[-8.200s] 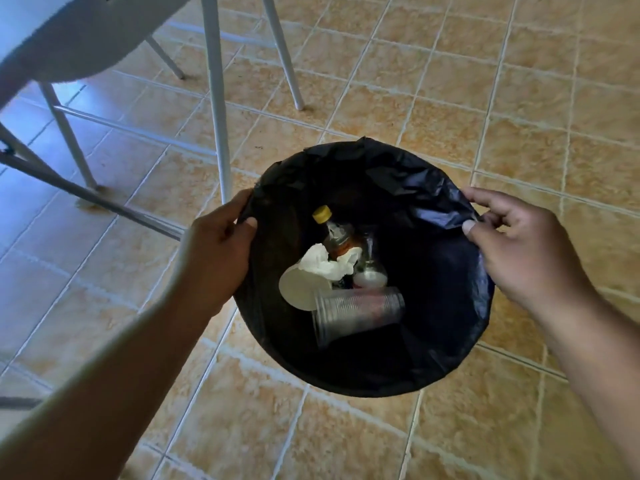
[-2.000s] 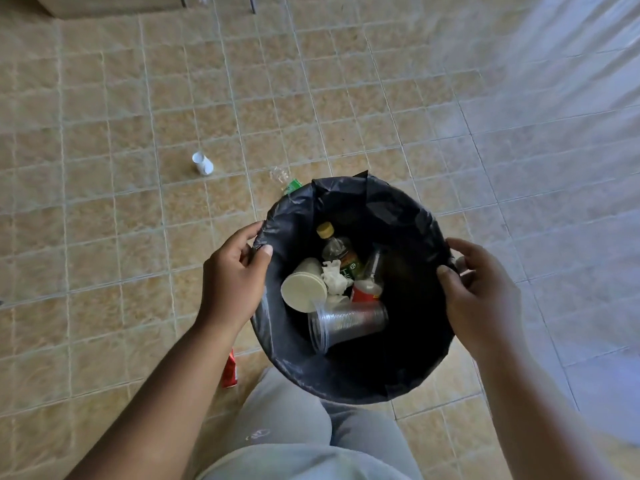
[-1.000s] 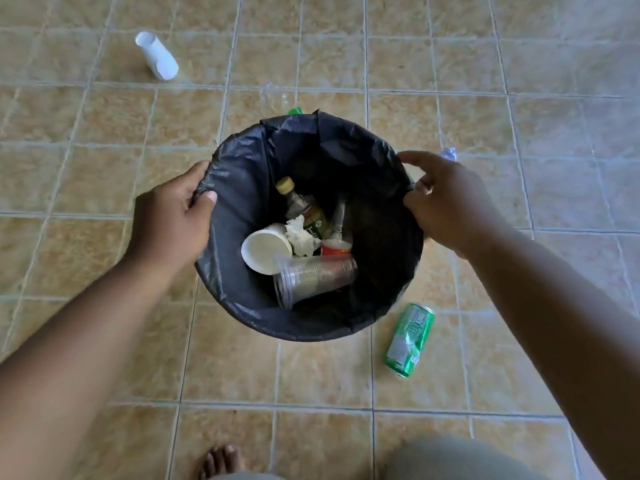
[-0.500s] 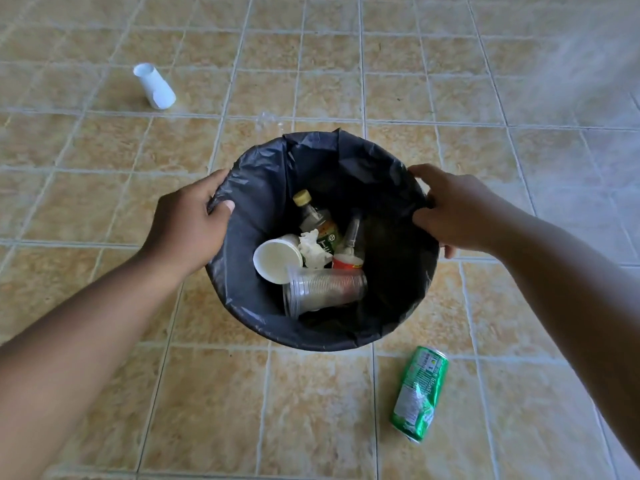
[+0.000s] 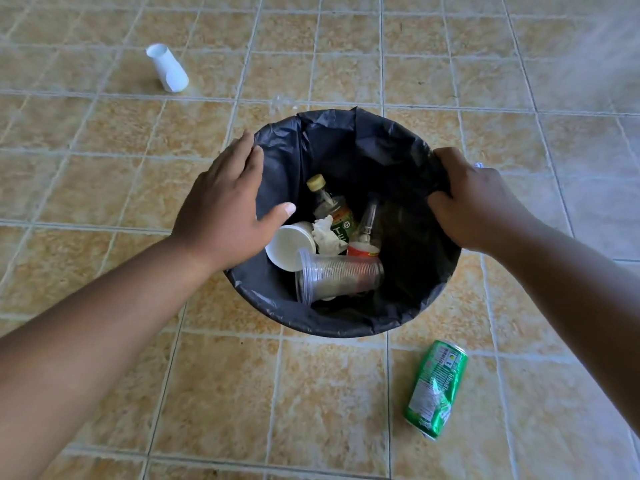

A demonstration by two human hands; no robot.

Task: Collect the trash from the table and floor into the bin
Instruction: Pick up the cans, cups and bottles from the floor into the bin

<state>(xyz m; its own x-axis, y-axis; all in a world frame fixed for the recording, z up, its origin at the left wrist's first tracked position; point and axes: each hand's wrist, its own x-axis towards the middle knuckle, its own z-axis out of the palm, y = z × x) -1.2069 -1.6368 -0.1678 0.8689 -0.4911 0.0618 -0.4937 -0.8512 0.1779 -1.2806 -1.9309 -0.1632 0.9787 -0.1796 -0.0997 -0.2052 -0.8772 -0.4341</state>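
Head view: your right hand (image 5: 474, 199) grips the bin (image 5: 332, 320) rim at 3 o'clock; your left hand (image 5: 225, 206), fingers spread, holds nothing at 9 o'clock. The green can (image 5: 434, 389) lies on bare tile at 5 o'clock, the white cup (image 5: 168, 68) far off at 10 o'clock.

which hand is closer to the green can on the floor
Right. The right hand grips the bin's far-right rim, above the green can; the left hand rests on the opposite rim, farther away.
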